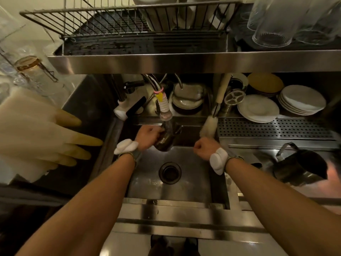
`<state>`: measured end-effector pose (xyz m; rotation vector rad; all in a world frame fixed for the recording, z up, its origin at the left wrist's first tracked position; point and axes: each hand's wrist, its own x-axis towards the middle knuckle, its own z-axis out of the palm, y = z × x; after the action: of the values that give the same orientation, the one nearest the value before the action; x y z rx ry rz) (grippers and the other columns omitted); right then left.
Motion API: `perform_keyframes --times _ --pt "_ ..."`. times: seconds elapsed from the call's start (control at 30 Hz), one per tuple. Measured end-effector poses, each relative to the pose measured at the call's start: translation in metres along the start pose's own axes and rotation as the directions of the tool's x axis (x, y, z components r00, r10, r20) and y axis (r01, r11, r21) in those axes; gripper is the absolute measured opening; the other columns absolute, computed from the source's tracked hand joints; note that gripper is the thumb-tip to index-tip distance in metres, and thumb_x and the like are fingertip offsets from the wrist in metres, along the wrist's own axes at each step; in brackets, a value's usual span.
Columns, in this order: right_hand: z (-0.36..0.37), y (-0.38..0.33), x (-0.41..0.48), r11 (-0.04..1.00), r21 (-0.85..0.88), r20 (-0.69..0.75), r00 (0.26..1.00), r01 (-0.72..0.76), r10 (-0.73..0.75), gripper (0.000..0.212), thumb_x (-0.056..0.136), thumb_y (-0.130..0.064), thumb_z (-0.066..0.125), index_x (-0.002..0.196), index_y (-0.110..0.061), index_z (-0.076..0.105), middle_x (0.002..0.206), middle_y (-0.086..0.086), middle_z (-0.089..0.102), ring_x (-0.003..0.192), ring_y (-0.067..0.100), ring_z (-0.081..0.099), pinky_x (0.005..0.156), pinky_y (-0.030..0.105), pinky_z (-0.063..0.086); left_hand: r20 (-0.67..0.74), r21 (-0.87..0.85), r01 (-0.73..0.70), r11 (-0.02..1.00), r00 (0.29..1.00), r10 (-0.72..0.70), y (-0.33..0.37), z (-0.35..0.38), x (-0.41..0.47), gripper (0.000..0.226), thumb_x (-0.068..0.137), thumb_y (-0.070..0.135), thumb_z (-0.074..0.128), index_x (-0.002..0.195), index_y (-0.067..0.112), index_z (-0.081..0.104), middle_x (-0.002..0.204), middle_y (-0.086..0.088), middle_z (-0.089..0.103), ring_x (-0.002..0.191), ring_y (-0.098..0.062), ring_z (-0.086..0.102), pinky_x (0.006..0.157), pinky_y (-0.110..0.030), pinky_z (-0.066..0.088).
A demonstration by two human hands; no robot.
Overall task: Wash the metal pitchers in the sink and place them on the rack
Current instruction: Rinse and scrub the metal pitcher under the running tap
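1. Above the sink (193, 163), a wire rack (110, 21) sits on a steel shelf.
2. A metal pitcher (302, 169) lies tilted on the right counter, apart from the basin.
3. A second pitcher (164, 143) hangs tilted under the faucet (164, 108).
4. The left hand (147, 133) curls round that second pitcher.
5. The right hand (204, 147) is fisted just below a brush (208, 126); I cannot tell whether it holds anything.

Dim, warm light; glare on steel, soft blur, edges bowed.

Metal pitcher (165, 140) tilted over the sink (193, 174) — second pitcher (299, 169) just right of it.
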<state>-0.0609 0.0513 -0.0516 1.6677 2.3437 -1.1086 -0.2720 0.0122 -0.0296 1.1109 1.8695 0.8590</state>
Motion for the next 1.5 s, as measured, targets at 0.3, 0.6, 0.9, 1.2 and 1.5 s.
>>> perform_keyframes --times 0.3,0.6,0.9,1.2,1.5 --pt "0.024 0.022 0.012 0.996 -0.008 0.008 0.996 -0.091 0.091 0.031 0.090 -0.015 0.049 0.063 -0.011 0.064 0.070 0.007 0.063 0.067 0.019 0.060 0.073 0.036 0.053 -0.078 -0.241 0.100 0.965 0.989 -0.122 -0.030 0.012 0.023 0.039 0.093 0.017 0.045 0.055 0.010 0.055 0.056 -0.010 0.050 0.052 -0.017 0.045 0.054 -0.025 0.038" --pt "0.025 0.020 0.015 0.995 0.005 0.032 0.994 -0.101 0.101 0.026 0.091 -0.015 0.050 0.100 -0.008 0.074 0.107 0.012 0.071 0.101 0.027 0.065 0.090 0.036 0.053 -0.045 -0.285 0.111 0.952 0.991 -0.129 -0.035 0.005 0.028 0.034 0.089 0.016 0.046 0.058 0.010 0.058 0.050 -0.006 0.052 0.052 -0.019 0.046 0.058 -0.028 0.038" --pt "0.026 0.016 0.020 0.996 -0.001 0.044 0.995 -0.092 0.092 0.026 0.088 -0.016 0.050 0.091 -0.010 0.075 0.097 0.012 0.073 0.091 0.028 0.068 0.085 0.039 0.056 -0.035 -0.160 0.084 0.984 0.995 -0.090 -0.028 0.005 0.026 0.037 0.091 0.015 0.046 0.056 0.007 0.056 0.055 -0.012 0.048 0.059 -0.022 0.046 0.063 -0.032 0.037" --pt "0.012 -0.003 0.017 1.000 0.010 0.021 1.000 -0.023 0.023 0.024 0.091 -0.020 0.052 0.098 -0.009 0.073 0.101 0.013 0.071 0.095 0.029 0.065 0.080 0.033 0.052 0.111 0.712 -0.200 0.673 0.979 0.174 0.005 -0.029 0.017 0.038 0.090 0.039 0.053 0.066 0.010 0.060 0.077 -0.015 0.062 0.076 -0.031 0.061 0.067 -0.034 0.044" --pt "-0.003 -0.027 0.009 0.997 0.042 -0.034 0.997 0.067 -0.065 0.019 0.087 -0.017 0.056 0.076 -0.015 0.072 0.092 0.013 0.073 0.088 0.028 0.068 0.081 0.036 0.056 0.278 0.932 -0.329 0.150 0.917 0.284 0.046 -0.050 -0.002 0.033 0.086 0.040 0.058 0.094 0.010 0.069 0.099 -0.013 0.069 0.093 -0.032 0.064 0.089 -0.040 0.045"
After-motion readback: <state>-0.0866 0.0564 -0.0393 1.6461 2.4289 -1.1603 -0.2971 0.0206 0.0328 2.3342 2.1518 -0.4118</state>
